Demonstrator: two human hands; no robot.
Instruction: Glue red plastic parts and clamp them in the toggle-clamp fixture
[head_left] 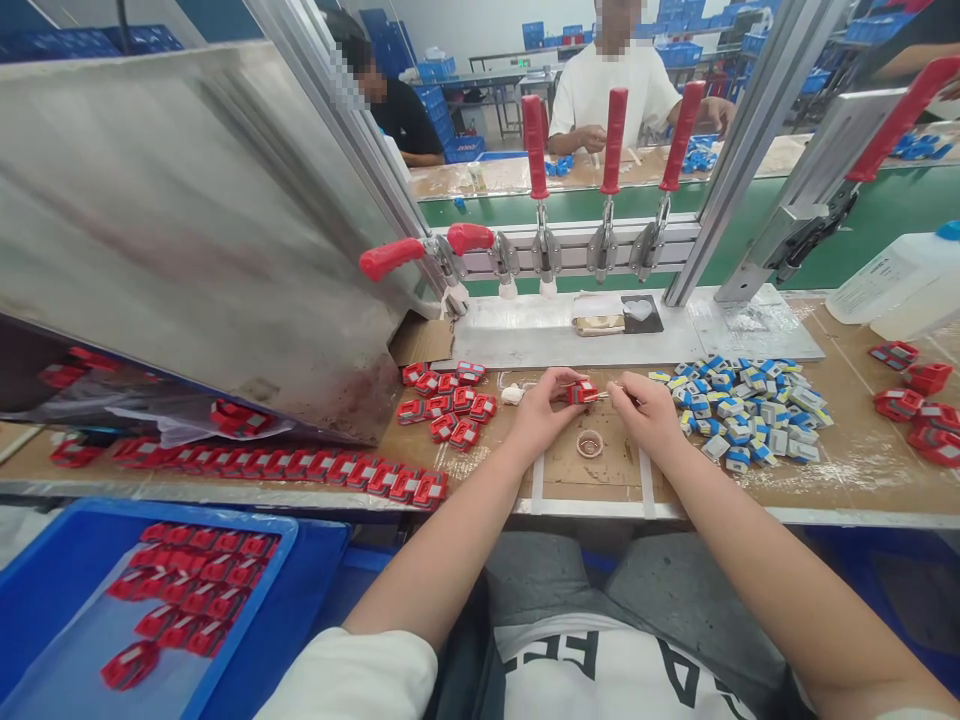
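Between the fingers of my left hand [551, 402] is a small red plastic part [580, 391], raised a little over the bench. My right hand [646, 410] pinches a thin, light-coloured stick [602, 395], its tip at the right side of the red part; whether the tip touches it I cannot tell. Below both hands stands a small round cup [589, 443] with a little dark stuff inside. A crumpled white piece [513, 395] lies left of my left hand. Several red parts [450, 400] are grouped further left. A heap of blue, white and yellow pieces [750, 410] lies right of my right hand.
Toggle clamps with red handles [534, 150] stand on a metal frame behind the hands. A long row of red parts [300, 465] runs along the bench's left front edge. A blue tray [289, 560] holds more. A white jug [892, 280] stands right. Co-workers sit across.
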